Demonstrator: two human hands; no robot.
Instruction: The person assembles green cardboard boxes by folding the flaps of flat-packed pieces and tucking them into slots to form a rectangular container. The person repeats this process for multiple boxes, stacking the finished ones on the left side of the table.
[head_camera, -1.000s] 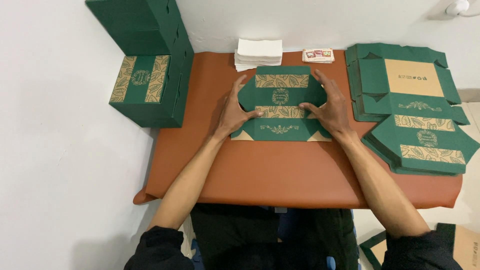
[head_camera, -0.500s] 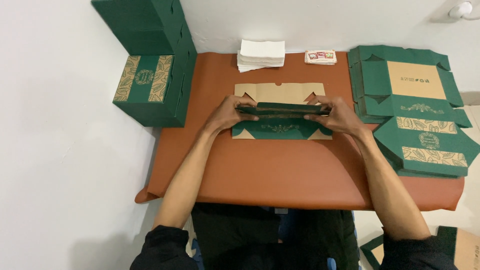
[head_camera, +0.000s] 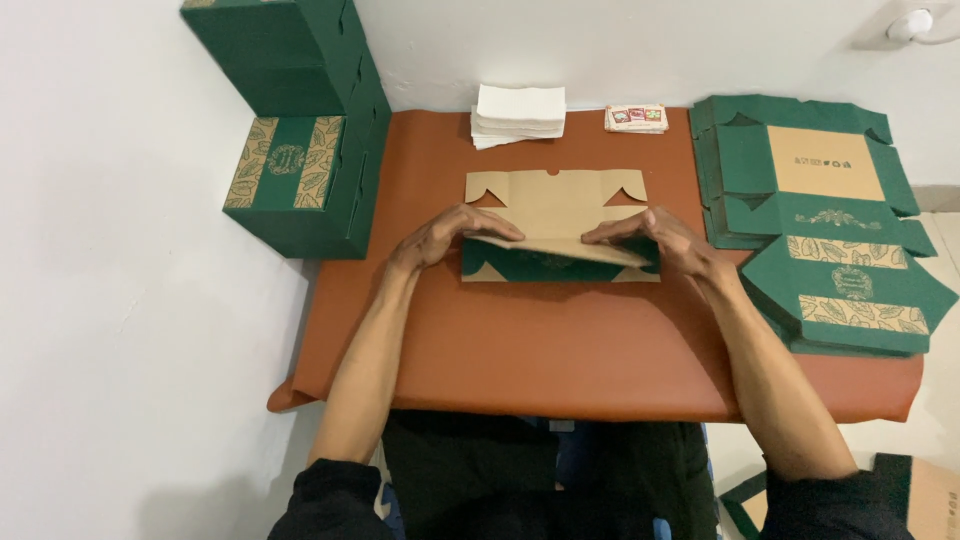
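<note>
Two hands press flat on one cardboard box blank (head_camera: 556, 225) at the centre of the brown table mat (head_camera: 560, 350). At 9 o'clock of it, the left hand (head_camera: 450, 238) holds the fold; at 3 o'clock, the right hand (head_camera: 655, 240). I judge the blank light, stiff, creasing easily; its edges seem best for gripping.

The stack of assembled dark green cardboard boxes (head_camera: 300, 60) at eleven o'clock is cut off by the top edge. The small printed cards (head_camera: 636, 118) at one o'clock are too small to make out. The left hand (head_camera: 450, 238) and right hand (head_camera: 665, 243) hide both ends of the green and tan cardboard box blank (head_camera: 556, 225).
</note>
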